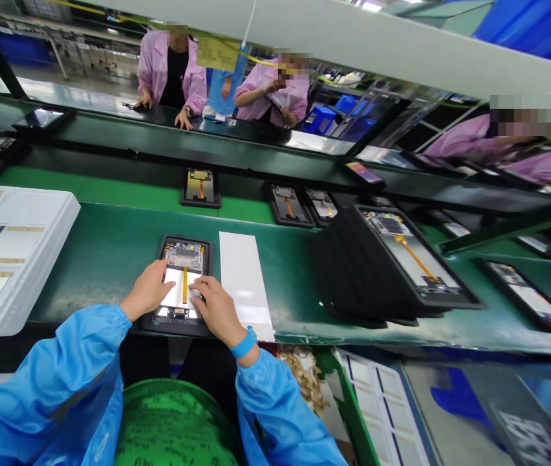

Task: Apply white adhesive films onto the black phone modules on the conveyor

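Observation:
An opened tablet [181, 251] lies in a black tray [210, 255] on the green bench in front of me. Inside it are a circuit board, a silvery-white battery [172, 294] and an orange-yellow flex cable [185, 285] running down the middle. My left hand [148, 291] rests at the tablet's left side, thumb and index finger apart, the fingertip by thin wires below the board. My right hand [220, 314] touches the battery's right side beside the cable, with its fingers bent and slightly apart. I see nothing gripped in either hand.
A white sheet [246, 278] lies right of the tablet. Stacked black trays [353, 272] with an opened tablet on top stand farther right. A white plastic tray [52, 213] with flat batteries is at left. More tablets [201, 188] sit beyond on the green line. People in pink [171, 71] work opposite.

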{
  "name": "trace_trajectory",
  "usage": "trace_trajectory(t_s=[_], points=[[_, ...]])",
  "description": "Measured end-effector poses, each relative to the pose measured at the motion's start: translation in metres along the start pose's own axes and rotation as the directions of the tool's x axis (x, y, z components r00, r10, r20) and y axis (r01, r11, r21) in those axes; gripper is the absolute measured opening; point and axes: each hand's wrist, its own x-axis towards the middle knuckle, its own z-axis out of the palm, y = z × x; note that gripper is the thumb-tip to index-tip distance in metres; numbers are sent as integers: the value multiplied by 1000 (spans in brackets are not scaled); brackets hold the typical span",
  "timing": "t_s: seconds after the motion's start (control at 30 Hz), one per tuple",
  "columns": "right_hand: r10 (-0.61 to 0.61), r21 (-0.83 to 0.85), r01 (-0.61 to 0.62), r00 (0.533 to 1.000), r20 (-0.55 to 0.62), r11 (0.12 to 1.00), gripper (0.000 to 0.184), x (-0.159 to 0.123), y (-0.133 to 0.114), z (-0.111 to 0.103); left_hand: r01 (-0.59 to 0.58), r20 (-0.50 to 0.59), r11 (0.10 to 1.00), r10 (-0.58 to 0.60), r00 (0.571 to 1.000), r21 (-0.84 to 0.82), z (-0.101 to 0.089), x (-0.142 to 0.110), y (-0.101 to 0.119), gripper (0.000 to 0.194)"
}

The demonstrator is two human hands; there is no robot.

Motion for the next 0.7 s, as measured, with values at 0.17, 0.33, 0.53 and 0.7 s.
trace_trajectory(t_s=[0.17,0.33,0.53,0.7], points=[[24,-27,-24,1000,10,999,28,1,-3,-2,-26,52,984,17,998,179,-2,-1,0,51],[43,-69,-41,999,30,997,29,5,-5,-2,-55,122,977,30,992,205,-6,0,5,49],[43,-99,-43,999,-1,994,27,5,0,5,-22,72,914,-8,997,404,-18,-3,12,46],[152,-87,-166,976,-155,982,47,2,8,11,68,-178,940,-7,984,336,-3,-12,-11,68]])
